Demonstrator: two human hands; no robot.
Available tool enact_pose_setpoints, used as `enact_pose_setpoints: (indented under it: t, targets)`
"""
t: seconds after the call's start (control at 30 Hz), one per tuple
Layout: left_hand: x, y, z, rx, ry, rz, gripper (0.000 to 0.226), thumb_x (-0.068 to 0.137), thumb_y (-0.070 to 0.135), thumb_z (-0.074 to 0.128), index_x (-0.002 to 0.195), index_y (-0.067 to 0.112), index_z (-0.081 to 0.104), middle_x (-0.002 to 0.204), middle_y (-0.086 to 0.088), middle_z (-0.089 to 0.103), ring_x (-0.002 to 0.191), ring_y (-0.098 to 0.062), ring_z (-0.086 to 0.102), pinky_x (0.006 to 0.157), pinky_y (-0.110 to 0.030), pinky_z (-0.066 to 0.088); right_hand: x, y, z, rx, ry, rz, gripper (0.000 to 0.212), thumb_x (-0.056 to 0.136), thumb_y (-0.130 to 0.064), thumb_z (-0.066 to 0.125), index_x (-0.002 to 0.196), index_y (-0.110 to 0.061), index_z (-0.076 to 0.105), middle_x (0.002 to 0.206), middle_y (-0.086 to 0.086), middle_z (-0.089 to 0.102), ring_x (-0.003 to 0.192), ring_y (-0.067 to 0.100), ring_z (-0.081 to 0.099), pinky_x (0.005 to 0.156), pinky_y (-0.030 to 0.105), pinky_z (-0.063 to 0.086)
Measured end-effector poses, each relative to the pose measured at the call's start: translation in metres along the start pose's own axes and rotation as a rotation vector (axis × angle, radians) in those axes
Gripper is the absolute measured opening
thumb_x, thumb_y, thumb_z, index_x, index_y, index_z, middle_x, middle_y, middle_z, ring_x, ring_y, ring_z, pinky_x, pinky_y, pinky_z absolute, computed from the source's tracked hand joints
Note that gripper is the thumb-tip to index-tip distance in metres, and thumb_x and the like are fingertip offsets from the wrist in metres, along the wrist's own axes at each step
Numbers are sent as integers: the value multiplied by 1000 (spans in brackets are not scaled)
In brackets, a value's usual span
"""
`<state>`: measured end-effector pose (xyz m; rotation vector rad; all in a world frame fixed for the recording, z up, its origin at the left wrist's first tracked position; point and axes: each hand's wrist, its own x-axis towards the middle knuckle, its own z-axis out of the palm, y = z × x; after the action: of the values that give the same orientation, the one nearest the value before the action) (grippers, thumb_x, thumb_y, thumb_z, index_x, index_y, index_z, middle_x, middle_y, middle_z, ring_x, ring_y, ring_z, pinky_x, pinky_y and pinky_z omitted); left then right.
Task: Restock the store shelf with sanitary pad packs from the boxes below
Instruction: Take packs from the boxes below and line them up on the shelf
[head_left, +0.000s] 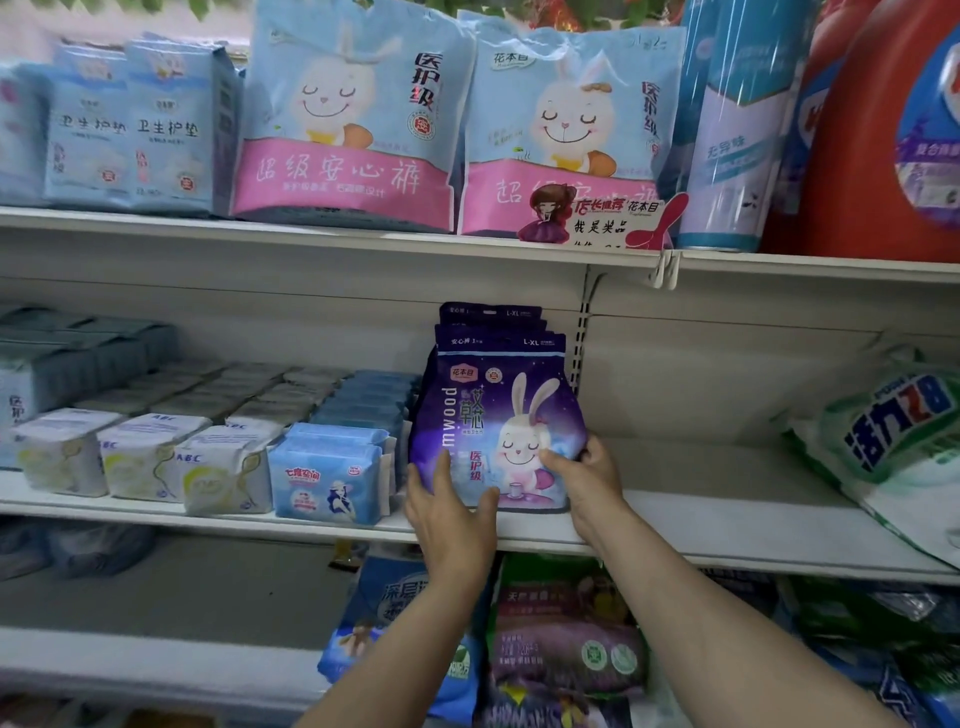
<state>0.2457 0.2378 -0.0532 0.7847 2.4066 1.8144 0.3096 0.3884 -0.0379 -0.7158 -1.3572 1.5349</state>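
Standing on white middle shelf (727, 525): purple pack (498, 415), left hand (447, 512), right hand (587, 480) grips pinching lower corners.

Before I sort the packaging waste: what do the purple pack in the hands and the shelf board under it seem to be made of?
The purple pack looks like glossy printed plastic film: it shows sheen and soft bulges where the left hand and right hand grip it. The shelf board looks like white painted metal, smooth and thin-edged, though the picture cannot confirm that.

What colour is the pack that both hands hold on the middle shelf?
Dark purple pack, shading to blue, with a white rabbit; seen in the head view.
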Motion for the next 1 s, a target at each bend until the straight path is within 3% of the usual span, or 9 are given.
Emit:
enact_pose_setpoints:
  t: [0.33, 0.6, 0.8, 0.93, 1.0]
  targets:
    - [8, 4, 0, 45, -51, -45, 68, 95, 36, 65, 154, 25, 33, 167, -9, 5, 152, -30, 5, 119, -46, 21, -6, 2, 12, -66, 15, -27, 37, 79, 0, 79, 107, -15, 59, 105, 3, 70, 89, 14, 69, 69, 22, 55]
    - [8, -2, -5, 20, -34, -41, 69, 93, 35, 67, 152, 22, 34, 166, -9, 10, 152, -29, 9, 120, -47, 22, -12, 1, 12, -73, 3, -18, 53, 79, -1, 80, 124, -13, 56, 108, -1, 69, 92, 9, 68, 64, 16, 55]
    - [2, -8, -10, 12, -43, -17, 71, 93, 35, 67, 153, 19, 32, 165, -11, 11, 151, -29, 11, 120, -46, 23, -19, 2, 10, -74, 35, -16, 46, 77, -1, 82, 116, -12, 59, 108, 2, 71, 93, 14, 70, 84, 34, 60]
    - [-2, -10, -15, 6, -57, -15, 73, 93, 38, 66, 154, 17, 30, 165, -11, 13, 151, -28, 11, 120, -48, 24, -23, 3, 8, -83, 56, -38, 50, 77, 1, 80, 121, -11, 60, 109, 2, 72, 89, 12, 71, 71, 23, 58]
    - [-5, -9, -18, 1, -66, -10, 74, 94, 38, 65, 154, 15, 29, 165, -11, 14, 152, -28, 11, 120, -48, 23, -26, 2, 7, -92, 66, -27, 55, 77, -2, 81, 127, -10, 59, 115, 3, 72, 94, 15, 72, 78, 29, 59]
